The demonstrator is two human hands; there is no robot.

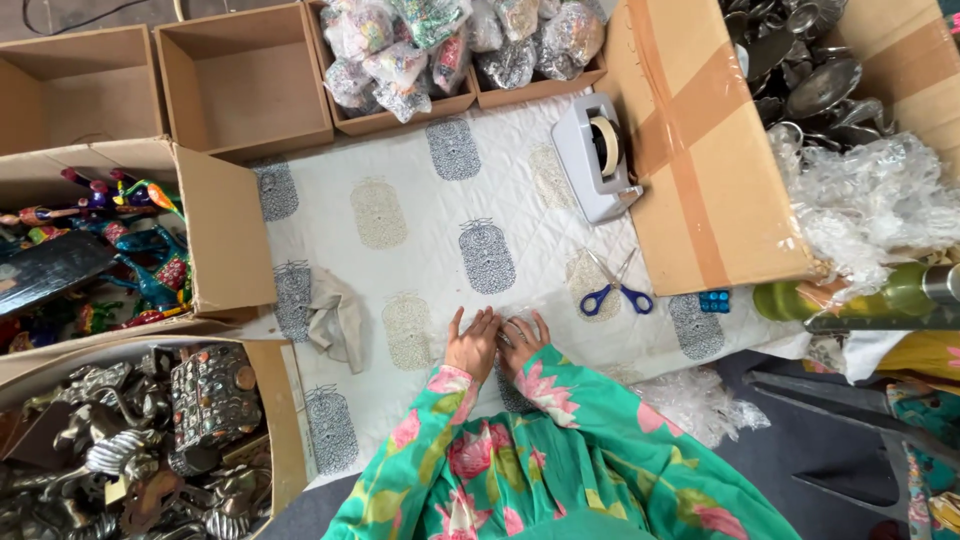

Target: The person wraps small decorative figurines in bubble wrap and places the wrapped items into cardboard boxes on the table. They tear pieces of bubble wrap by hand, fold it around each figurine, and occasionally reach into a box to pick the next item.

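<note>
- Left hand (472, 343) and right hand (521, 340) side by side, fingers flat and spread, pressing a clear plastic sheet (516, 318) on the quilt (440, 230).
- Sheet lies under both palms, thin, see-through, edges hard to make out.
- Scissors (612, 289) near right hand; tape dispenser (598, 155) further up.
- Two boxes (245, 85) top left hold nothing; trays (405, 112) hold wrapped bundles.
- Left boxes: painted figures (130, 250), metal figurines (130, 440).
- Big carton (700, 150) right: metal dishes (810, 70).
</note>
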